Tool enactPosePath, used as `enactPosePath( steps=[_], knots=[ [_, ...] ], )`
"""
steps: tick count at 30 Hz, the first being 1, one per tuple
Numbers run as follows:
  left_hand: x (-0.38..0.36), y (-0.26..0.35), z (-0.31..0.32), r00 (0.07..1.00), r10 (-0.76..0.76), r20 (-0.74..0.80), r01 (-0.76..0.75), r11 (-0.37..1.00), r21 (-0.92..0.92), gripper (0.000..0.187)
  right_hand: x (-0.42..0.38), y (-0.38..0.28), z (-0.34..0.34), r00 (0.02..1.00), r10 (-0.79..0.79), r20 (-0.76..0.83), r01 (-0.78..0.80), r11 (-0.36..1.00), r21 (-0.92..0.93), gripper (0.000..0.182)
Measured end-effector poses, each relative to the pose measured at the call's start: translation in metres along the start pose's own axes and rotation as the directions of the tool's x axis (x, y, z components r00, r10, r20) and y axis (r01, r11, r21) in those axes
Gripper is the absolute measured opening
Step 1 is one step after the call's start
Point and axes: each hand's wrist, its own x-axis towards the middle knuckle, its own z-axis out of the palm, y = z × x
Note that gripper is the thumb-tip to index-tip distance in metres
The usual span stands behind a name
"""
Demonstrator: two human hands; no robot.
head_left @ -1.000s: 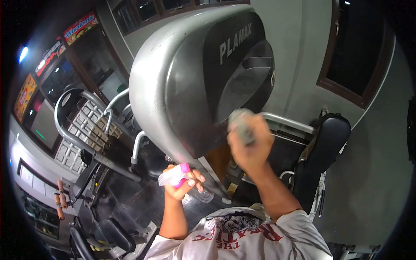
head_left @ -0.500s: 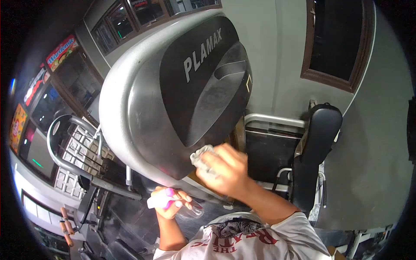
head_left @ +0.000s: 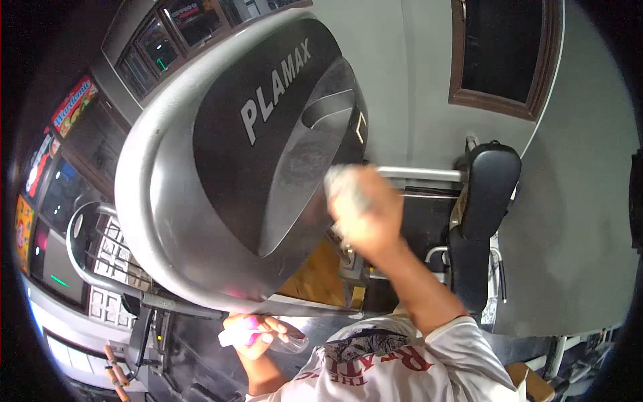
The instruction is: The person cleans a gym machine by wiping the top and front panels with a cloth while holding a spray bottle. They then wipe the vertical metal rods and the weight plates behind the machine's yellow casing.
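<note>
A crumpled light-coloured cloth (head_left: 339,182) is bunched in my right hand (head_left: 376,213), whose fingers are closed round it and blurred by motion. Both overlap the right edge of the silver and black machine cover (head_left: 171,194), which has PLAMAX lettering on its dark panel. Lower down, my left hand (head_left: 256,335) is wrapped round a spray bottle (head_left: 295,341) with a pink and white head and a clear body. That bottle is tilted sideways, just below the cover's bottom edge.
A black padded seat (head_left: 493,184) on metal tubing stands to the right. On the left are a curved grey handlebar (head_left: 75,231) and other gym equipment. Behind the cover is a grey wall (head_left: 402,87) with a brown-framed window (head_left: 506,53).
My right hand and the cloth have moved up and right from the cover's lower edge. The view has shifted, so the cover sits further left. My left hand still holds the spray bottle.
</note>
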Motion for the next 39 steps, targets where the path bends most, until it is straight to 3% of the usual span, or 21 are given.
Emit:
enactPosePath(
  steps=[1, 2, 5, 6, 8, 10, 11, 14, 17, 19, 22, 23, 26, 29, 30, 32, 34, 35, 37, 38, 39],
  knots=[
    [0.0, 0.002, 0.0, 1.0, 0.001, -0.007, -0.001, 1.0, 0.008, 0.018, 0.014, 0.013, -0.006, 0.976, 0.218, -0.011, -0.217, 0.974, 0.067, 0.018],
    [-0.002, 0.005, 0.0, 1.0, -0.003, -0.015, 0.003, 1.0, 0.021, 0.018, 0.021, 0.025, -0.004, 0.962, 0.261, -0.083, -0.257, 0.965, 0.061, 0.017],
    [-0.006, 0.014, 0.001, 0.999, 0.003, -0.033, -0.001, 0.998, 0.068, 0.018, 0.005, 0.012, -0.003, 0.998, -0.066, 0.014, 0.067, 0.99, -0.128, 0.02],
    [-0.009, 0.017, 0.0, 0.999, 0.005, -0.046, -0.001, 0.996, 0.084, 0.019, -0.007, 0.008, 0.007, 0.981, -0.185, -0.059, 0.187, 0.982, 0.028, 0.025],
    [-0.007, 0.023, 0.004, 0.998, 0.016, -0.063, -0.008, 0.993, 0.116, 0.019, -0.021, -0.016, -0.002, 0.969, -0.195, 0.154, 0.198, 0.98, 0.001, 0.023],
    [-0.008, 0.03, 0.007, 0.997, 0.022, -0.078, -0.011, 0.989, 0.148, 0.019, -0.008, 0.01, -0.005, 0.97, -0.201, 0.138, 0.194, 0.979, 0.065, 0.026],
    [-0.008, 0.033, 0.008, 0.996, 0.026, -0.089, -0.011, 0.987, 0.162, 0.019, 0.008, 0.02, -0.01, 0.987, -0.15, 0.064, 0.142, 0.984, 0.109, 0.023],
    [-0.001, 0.037, 0.015, 0.992, 0.043, -0.12, -0.018, 0.98, 0.2, 0.02, 0.044, 0.056, -0.01, 0.945, 0.326, -0.031, -0.32, 0.94, 0.115, 0.016],
    [0.007, 0.036, 0.018, 0.989, 0.057, -0.14, -0.022, 0.971, 0.237, 0.02, 0.034, 0.044, -0.007, 0.992, -0.121, -0.024, 0.122, 0.991, 0.052, 0.014],
    [0.009, 0.035, 0.019, 0.986, 0.054, -0.158, -0.012, 0.966, 0.258, 0.021, 0.017, 0.014, -0.009, 0.955, -0.279, 0.097, 0.265, 0.954, 0.138, 0.021],
    [0.012, 0.036, 0.024, 0.98, 0.062, -0.191, -0.004, 0.956, 0.292, 0.022, 0.023, 0.034, -0.012, 0.944, -0.288, 0.159, 0.284, 0.957, 0.053, 0.028],
    [0.013, 0.035, 0.025, 0.977, 0.063, -0.202, 0.001, 0.953, 0.303, 0.022, 0.033, 0.05, -0.008, 0.968, -0.244, 0.056, 0.237, 0.966, 0.108, 0.026],
    [0.014, 0.036, 0.032, 0.97, 0.066, -0.233, 0.014, 0.945, 0.326, 0.023, 0.07, 0.088, -0.004, 0.982, 0.183, -0.041, -0.176, 0.975, 0.135, 0.022],
    [0.015, 0.036, 0.041, 0.964, 0.07, -0.257, 0.025, 0.936, 0.352, 0.024, 0.066, 0.064, -0.006, 0.999, -0.009, 0.036, 0.006, 0.997, 0.079, 0.017],
    [0.015, 0.036, 0.045, 0.961, 0.072, -0.265, 0.03, 0.933, 0.359, 0.024, 0.057, 0.055, -0.002, 0.974, -0.224, -0.025, 0.225, 0.959, 0.172, 0.025],
    [0.016, 0.034, 0.051, 0.957, 0.073, -0.279, 0.038, 0.927, 0.372, 0.025, 0.043, 0.032, -0.018, 0.945, -0.25, 0.212, 0.224, 0.965, 0.137, 0.028],
    [0.016, 0.033, 0.056, 0.952, 0.076, -0.295, 0.046, 0.922, 0.385, 0.025, 0.052, 0.063, -0.023, 0.929, -0.303, 0.21, 0.279, 0.95, 0.138, 0.027],
    [0.016, 0.033, 0.059, 0.95, 0.078, -0.303, 0.05, 0.918, 0.393, 0.025, 0.058, 0.082, -0.014, 0.967, -0.244, 0.076, 0.222, 0.95, 0.22, 0.023],
    [0.013, 0.032, 0.065, 0.946, 0.08, -0.315, 0.057, 0.914, 0.402, 0.026, 0.08, 0.115, -0.01, 0.97, 0.238, 0.043, -0.241, 0.942, 0.234, 0.015],
    [0.011, 0.031, 0.068, 0.945, 0.078, -0.319, 0.06, 0.913, 0.404, 0.027, 0.086, 0.123, -0.004, 0.966, 0.259, -0.015, -0.25, 0.945, 0.212, 0.014],
    [0.009, 0.032, 0.071, 0.943, 0.083, -0.322, 0.06, 0.911, 0.408, 0.027, 0.087, 0.118, -0.01, 0.991, 0.136, 0.002, -0.135, 0.981, 0.137, 0.015]
  ],
)
